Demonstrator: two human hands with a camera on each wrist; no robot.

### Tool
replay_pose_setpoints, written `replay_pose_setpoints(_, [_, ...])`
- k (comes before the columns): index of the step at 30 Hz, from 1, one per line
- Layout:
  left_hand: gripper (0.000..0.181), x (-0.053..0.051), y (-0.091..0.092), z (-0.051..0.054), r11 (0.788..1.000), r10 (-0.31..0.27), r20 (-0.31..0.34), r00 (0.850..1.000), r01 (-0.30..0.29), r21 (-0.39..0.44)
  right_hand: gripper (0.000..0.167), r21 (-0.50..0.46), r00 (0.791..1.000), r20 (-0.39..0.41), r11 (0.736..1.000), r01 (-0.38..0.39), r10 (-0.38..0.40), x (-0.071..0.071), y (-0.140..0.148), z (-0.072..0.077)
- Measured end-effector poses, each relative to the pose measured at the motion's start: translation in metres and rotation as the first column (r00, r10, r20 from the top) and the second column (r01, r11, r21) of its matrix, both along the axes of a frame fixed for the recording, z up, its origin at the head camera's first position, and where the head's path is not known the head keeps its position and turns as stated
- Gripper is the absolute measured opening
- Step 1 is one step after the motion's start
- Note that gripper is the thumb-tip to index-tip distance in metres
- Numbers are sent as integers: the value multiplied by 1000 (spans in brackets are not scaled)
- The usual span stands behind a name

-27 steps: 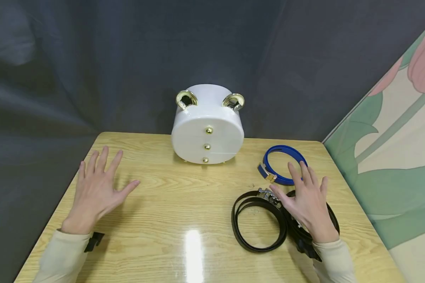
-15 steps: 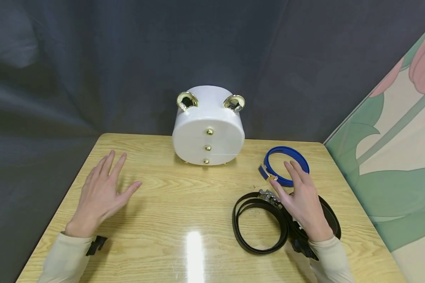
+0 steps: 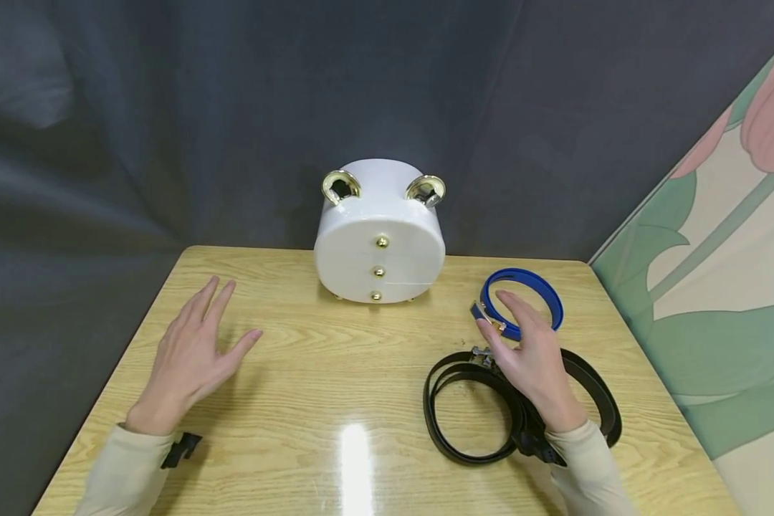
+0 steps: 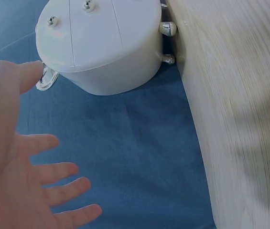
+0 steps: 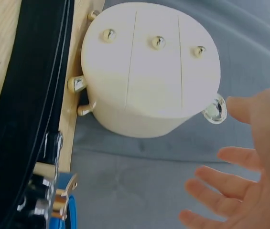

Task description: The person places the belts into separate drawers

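My left hand [image 3: 190, 358] hovers over the left side of the table, fingers spread and holding nothing. On the right, my right hand [image 3: 535, 358] is raised above the coiled belts, its fingers apart and nothing in them. Beneath it lie coiled black belts [image 3: 428, 408] with silver buckles, partly hidden by the hand and wrist. Just beyond is a coiled blue belt [image 3: 557, 304] with a gold buckle. At the back middle stands a small white drawer box [image 3: 348, 265] with gold knobs, gold ears and short gold feet. Both wrist views show this drawer box [image 4: 101, 43] past the fingers.
The wooden table [image 3: 284, 401] has a bright light reflection near its front. Behind it hangs a dark cloth [image 3: 264, 107]. A panel with a tulip pattern [image 3: 735, 251] borders the right side.
My right hand has moved left, uncovering more of the black belt at the right. The left hand has drifted slightly to the right, fingers closer together. The belts and drawer box stay put.
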State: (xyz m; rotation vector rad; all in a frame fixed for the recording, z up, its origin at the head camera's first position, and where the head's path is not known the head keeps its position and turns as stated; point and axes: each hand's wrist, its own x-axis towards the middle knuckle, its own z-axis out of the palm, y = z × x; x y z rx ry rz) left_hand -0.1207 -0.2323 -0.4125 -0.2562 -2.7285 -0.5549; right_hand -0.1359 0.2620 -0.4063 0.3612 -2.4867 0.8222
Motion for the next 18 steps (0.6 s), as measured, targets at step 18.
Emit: replay_pose_setpoints(18, [78,-8,17,0,994,-45,-93,995,54,98,53,-98,996,-42,992,-79,75,-14,-32,7])
